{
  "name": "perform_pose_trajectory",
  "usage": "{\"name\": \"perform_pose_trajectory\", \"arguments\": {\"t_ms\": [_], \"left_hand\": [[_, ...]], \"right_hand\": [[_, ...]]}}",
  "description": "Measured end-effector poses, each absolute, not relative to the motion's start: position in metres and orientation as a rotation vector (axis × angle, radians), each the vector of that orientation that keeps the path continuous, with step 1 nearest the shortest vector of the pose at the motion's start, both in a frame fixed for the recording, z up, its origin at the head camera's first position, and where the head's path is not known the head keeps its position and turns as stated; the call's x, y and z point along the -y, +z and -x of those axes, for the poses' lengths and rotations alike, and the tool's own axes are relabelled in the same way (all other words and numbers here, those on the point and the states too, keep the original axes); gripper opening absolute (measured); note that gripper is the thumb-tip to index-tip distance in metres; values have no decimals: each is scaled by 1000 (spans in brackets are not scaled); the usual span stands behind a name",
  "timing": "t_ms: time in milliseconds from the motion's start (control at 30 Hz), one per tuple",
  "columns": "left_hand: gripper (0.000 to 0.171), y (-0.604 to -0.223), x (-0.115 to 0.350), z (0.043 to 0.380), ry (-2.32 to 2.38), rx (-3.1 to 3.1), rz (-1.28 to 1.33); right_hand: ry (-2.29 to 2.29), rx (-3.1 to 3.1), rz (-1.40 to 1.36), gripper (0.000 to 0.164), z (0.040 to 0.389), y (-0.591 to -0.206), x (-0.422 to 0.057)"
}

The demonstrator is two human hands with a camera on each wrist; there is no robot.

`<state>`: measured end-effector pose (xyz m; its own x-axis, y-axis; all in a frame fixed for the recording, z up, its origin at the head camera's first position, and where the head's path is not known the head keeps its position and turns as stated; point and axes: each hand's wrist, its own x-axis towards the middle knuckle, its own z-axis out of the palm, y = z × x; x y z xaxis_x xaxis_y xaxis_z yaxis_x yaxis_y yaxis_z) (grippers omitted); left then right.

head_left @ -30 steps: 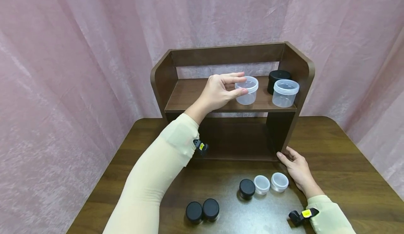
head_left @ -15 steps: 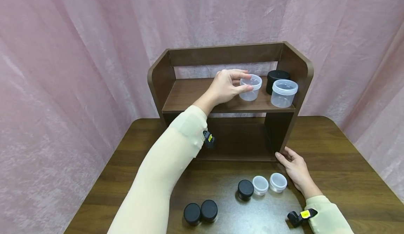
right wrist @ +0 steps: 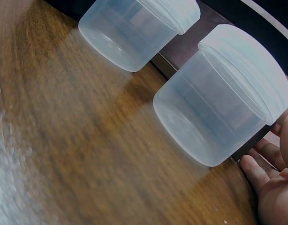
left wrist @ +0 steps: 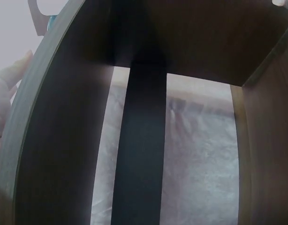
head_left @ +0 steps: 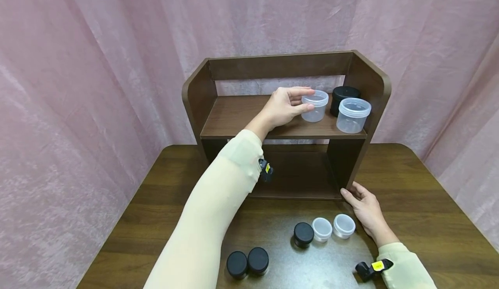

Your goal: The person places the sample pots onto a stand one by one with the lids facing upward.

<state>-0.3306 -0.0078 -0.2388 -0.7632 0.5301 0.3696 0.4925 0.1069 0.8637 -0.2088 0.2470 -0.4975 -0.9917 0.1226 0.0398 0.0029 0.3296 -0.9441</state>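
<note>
My left hand pinches a small clear plastic jar with a translucent lid, thumb in front and fingers at its rim. The jar is upright over the upper board of a brown wooden shelf rack. To its right on that board stand another clear jar and, behind, a black-lidded jar. Down at the rack's lower right front corner, my right hand grips the side panel between thumb and fingers. In the right wrist view, its fingers show beyond a clear jar.
Just left of my right hand, two clear jars and a black-lidded jar stand in a row on the wooden table. Two more black-lidded jars are near its front. A pink curtain hangs behind.
My left hand has carried the clear jar to the right and slightly back, closer to the jars on the upper board. My right hand stays at the rack's corner.
</note>
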Motion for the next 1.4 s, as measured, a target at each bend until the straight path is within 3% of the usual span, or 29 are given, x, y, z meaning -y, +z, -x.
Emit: {"name": "perform_pose_trajectory", "arguments": {"t_ms": [367, 633, 933, 1400], "left_hand": [[42, -251, 3, 347, 1768, -2305, -1106], [43, -251, 2, 344, 1706, -2393, -1074], [43, -251, -5, 344, 1599, -2515, -1154], [42, -254, -9, 348, 1624, -2482, -1061]], "right_hand": [[1742, 2517, 121, 79, 210, -496, -251], [1743, 2475, 85, 69, 208, -498, -251], [1748, 2502, 88, 74, 205, -495, -257], [1735, 2510, 116, 73, 205, -499, -258]]}}
